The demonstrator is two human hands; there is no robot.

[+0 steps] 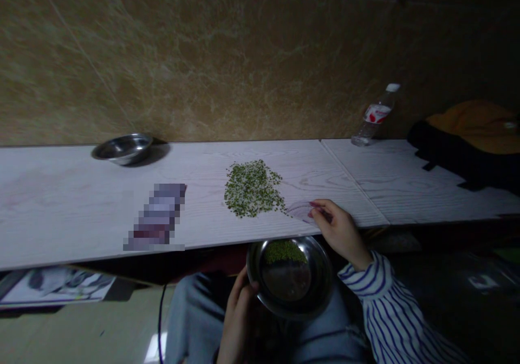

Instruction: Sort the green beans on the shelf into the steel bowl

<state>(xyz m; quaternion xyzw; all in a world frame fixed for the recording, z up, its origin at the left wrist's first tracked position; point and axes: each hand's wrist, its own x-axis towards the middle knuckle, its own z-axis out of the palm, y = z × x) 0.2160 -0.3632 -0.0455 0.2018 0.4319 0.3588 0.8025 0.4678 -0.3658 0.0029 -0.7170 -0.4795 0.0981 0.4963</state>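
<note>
At eight o'clock from the green bits point(249, 188), below the surface point(52, 201), there is a picture point(57, 287) in dark and white tones. Between nine and ten o'clock, the far bowl point(125, 148), of shiny metal, stands on the surface near the wall point(195, 60). Between eight and nine o'clock lies a flat object point(158, 215), which is covered by coarse squares, so I cannot tell what it is.

At six o'clock, the left hand point(239, 304) grasps the near bowl point(284, 285) by its rim, with the thumb on the edge. The green bits themselves are spread in a loose patch on the surface. The near bowl is at five o'clock from them, over the legs point(187, 315) and just beyond the surface's edge; more green bits lie inside it, at its twelve o'clock side.

At four o'clock, the right hand point(335, 226) pinches a clear sheet point(300, 211) between thumb and fingers; its tip is beside the outermost bits, but I cannot tell if it touches them. The sleeve point(390, 299) is striped. At two o'clock stands a bottle point(377, 112) with a white cap. Farther right, between two and three o'clock, lies orange and dark cloth point(471, 131).
</note>
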